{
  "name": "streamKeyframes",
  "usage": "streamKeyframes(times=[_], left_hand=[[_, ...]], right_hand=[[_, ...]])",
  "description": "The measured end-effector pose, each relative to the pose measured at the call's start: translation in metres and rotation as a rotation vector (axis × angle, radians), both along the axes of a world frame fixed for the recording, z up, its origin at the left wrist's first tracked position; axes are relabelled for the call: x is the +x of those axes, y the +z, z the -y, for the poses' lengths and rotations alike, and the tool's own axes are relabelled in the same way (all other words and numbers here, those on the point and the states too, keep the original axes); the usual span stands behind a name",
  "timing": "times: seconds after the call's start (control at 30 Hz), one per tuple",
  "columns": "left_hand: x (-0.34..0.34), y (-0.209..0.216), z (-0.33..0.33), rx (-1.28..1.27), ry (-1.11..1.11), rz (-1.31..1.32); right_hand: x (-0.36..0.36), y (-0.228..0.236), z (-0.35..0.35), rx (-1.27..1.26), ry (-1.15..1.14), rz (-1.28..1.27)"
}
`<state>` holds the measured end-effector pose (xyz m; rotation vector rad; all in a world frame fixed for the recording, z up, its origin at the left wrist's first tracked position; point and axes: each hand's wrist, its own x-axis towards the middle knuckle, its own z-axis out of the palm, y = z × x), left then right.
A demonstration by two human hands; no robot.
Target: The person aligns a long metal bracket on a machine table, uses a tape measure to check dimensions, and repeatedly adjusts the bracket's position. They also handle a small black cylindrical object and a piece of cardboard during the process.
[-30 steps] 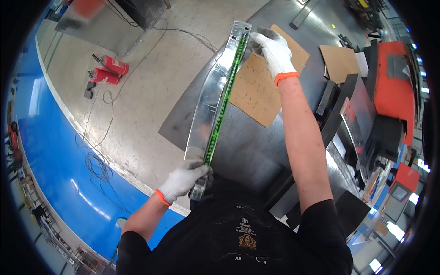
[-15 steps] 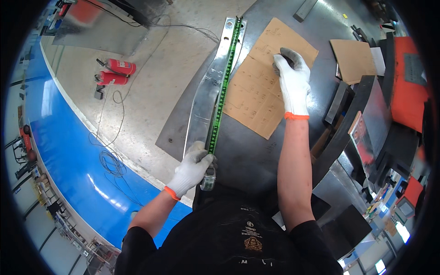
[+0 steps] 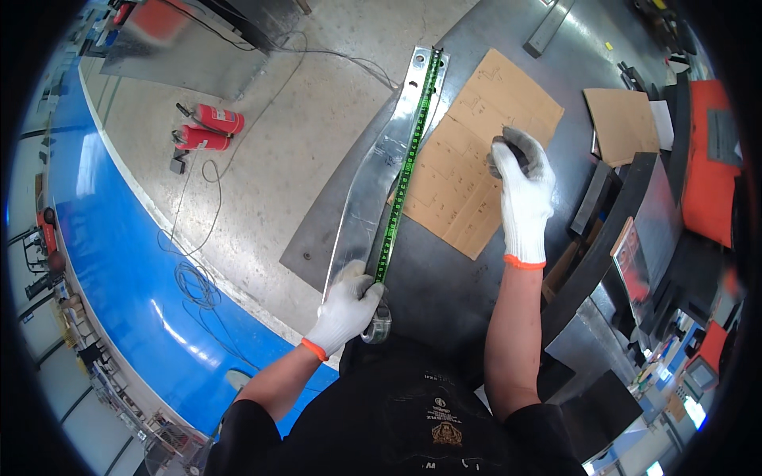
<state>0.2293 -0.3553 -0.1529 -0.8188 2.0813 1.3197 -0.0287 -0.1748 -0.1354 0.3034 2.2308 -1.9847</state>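
Note:
My left hand, in a white glove with grey fingertips, is closed at the near end of a bent, shiny metal bar. Its thumb presses on the tape measure, whose case sits beside the hand. The green tape blade runs along the bar up to its far end, where holes show. My right hand, gloved the same way, is raised over a brown cardboard sheet with pen-drawn sketches. Its fingers are curled together; what they hold, if anything, is hard to see.
The bar and cardboard lie on a dark metal table. Red fire extinguishers and a coiled cable are on the floor at left. On the right are another cardboard piece, dark metal blocks and an orange-red case.
The whole scene has shifted down and slightly right in view. My left hand keeps its hold at the bar's near end. My right hand stays over the cardboard, a little nearer its right edge.

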Motion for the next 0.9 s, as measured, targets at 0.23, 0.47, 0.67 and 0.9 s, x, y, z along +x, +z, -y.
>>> streamKeyframes(times=[0.23,0.47,0.67,0.9], left_hand=[[-0.006,0.014,0.001,-0.108,-0.075,-0.058],[0.004,0.003,0.002,0.152,0.088,-0.137],[-0.009,0.044,-0.015,0.477,0.112,-0.224],[-0.031,0.002,-0.067,-0.201,-0.487,-0.339]], right_hand=[[0.017,0.004,0.003,-0.05,0.032,0.018],[0.05,0.018,-0.001,-0.013,0.116,-0.099],[0.126,0.063,-0.015,-0.048,0.163,-0.193],[0.256,0.087,-0.077,-0.224,0.082,0.087]])
